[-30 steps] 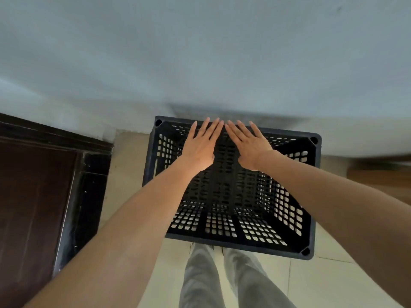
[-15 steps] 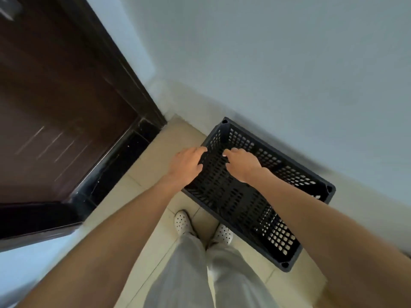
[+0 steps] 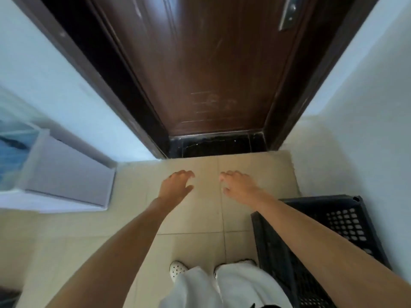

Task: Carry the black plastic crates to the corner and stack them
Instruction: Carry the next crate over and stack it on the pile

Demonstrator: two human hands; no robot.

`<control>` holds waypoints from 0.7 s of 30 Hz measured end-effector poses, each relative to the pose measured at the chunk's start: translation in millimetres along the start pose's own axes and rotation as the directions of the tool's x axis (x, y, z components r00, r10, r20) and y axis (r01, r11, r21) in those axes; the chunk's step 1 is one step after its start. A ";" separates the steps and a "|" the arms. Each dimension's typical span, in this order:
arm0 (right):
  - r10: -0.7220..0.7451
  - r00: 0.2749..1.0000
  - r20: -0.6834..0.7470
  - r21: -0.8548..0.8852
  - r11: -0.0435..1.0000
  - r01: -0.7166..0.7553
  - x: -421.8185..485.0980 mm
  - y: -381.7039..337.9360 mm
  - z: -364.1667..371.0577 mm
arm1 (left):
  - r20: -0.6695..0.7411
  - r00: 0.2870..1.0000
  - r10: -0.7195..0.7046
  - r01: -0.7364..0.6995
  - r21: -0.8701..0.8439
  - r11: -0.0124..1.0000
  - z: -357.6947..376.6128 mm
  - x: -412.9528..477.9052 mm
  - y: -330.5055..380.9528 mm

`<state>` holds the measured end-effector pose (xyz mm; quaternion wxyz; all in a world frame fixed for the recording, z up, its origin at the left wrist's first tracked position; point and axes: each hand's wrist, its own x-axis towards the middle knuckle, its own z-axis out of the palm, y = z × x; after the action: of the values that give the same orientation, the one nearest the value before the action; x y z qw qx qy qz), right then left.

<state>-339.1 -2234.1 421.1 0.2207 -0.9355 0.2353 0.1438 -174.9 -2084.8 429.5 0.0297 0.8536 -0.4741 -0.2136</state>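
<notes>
In the head view, both hands hang empty over the tan tiled floor [image 3: 191,218], in front of a dark brown door [image 3: 213,70]. The left hand [image 3: 176,185] has its fingers loosely curled with the thumb apart, gripping nothing; the right hand [image 3: 239,184] is much the same, fingers bent and slack. The two sit near each other, a bare strip of tile between them.

The black plastic crate [image 3: 342,221] stands on the floor at lower right, against the pale wall [image 3: 364,121], open side up, with the right forearm crossing above its near corner. It looks to be a single crate, though the arm and the frame edge hide much of it, so a second one nested inside cannot be ruled out. A white cabinet [image 3: 66,174] (or box, the blur makes it hard to say) stands at the left.

The risk from here is the feet: the white shoes [image 3: 178,268] are just beside the crate, and a careless step or turn to the right could catch its rim and knock it out of its place by the wall.
</notes>
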 end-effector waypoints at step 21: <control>-0.781 0.467 0.415 -0.164 0.441 0.882 133.8 -633.4 141.1 | -0.053 0.459 -0.887 0.788 -0.436 0.434 -9.8 -401.9 -440.0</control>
<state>70.2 -1715.1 468.4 0.1197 -0.9199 -0.3248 0.1845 -5.0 -1514.4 462.2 0.1350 0.9751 0.0739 -0.1598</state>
